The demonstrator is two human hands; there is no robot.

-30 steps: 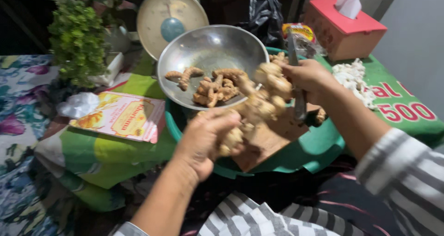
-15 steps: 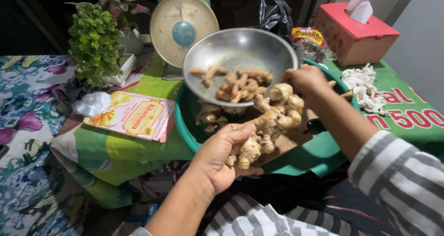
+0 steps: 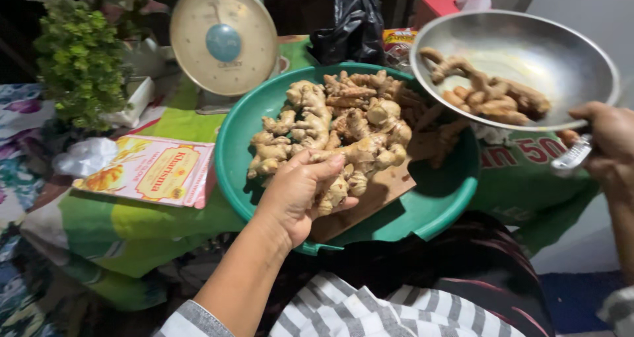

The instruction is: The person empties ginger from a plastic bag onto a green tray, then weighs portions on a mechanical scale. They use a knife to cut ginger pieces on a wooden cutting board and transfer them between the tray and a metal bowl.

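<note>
My left hand grips a large knobbly ginger root over a green plastic basin. The basin holds a heap of ginger roots and a wooden board under them. At the right, my right hand holds a shiny metal bowl by its rim, raised above the basin's right side. Several ginger pieces lie in the bowl. A ribbed metal handle pokes out of the same hand; its other end is hidden.
A round dial scale stands behind the basin. A leafy plant, a crumpled white bag and a flat yellow-pink packet lie left on green cloth. A black bag and red tissue box are at the back.
The metal bowl has been lifted off the basin and carried to the right in my right hand. The ginger heap in the basin is now uncovered. My left hand still holds its root.
</note>
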